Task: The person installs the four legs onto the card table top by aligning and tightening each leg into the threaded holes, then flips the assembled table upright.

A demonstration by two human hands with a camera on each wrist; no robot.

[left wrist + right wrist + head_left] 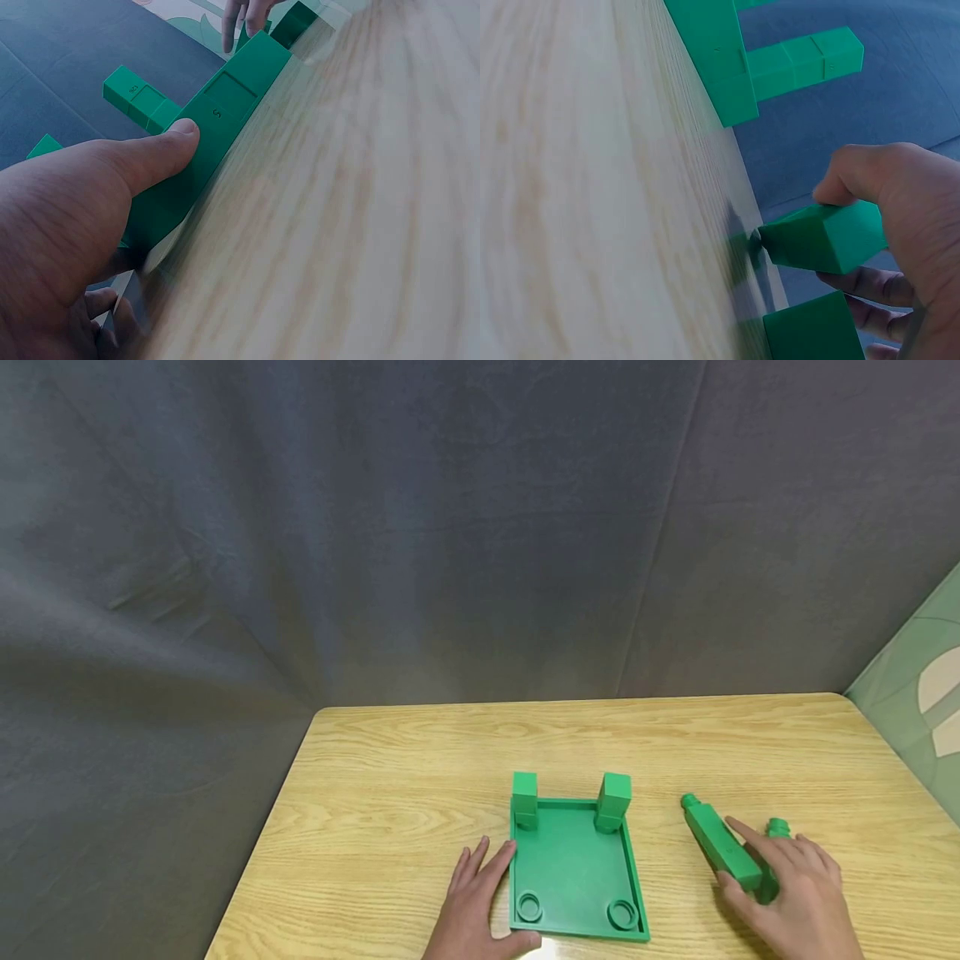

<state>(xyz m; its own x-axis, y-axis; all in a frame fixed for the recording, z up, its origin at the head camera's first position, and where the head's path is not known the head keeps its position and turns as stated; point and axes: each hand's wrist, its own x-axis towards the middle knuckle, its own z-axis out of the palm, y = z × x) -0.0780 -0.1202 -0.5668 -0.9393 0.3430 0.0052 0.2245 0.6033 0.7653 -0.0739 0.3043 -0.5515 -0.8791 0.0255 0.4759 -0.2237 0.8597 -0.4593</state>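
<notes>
A green square tray (573, 868) lies on the wooden table with a raised rim. Two square green legs (615, 795) stand upright at its far corners, and round sockets (622, 914) sit at the two near corners. My left hand (474, 906) holds the tray's near left corner, thumb against the front wall and fingertips along the left side. Off to the right, my right hand (806, 893) pinches a loose green leg (722, 845) between thumb and fingers; its round, narrower end points away and left. Another loose leg (778, 827) lies partly hidden under that hand.
The wooden table (390, 793) extends left of and behind the tray. Along its far edge hangs a dark grey curtain (480, 543). A green patterned cloth (918, 693) shows past the right edge.
</notes>
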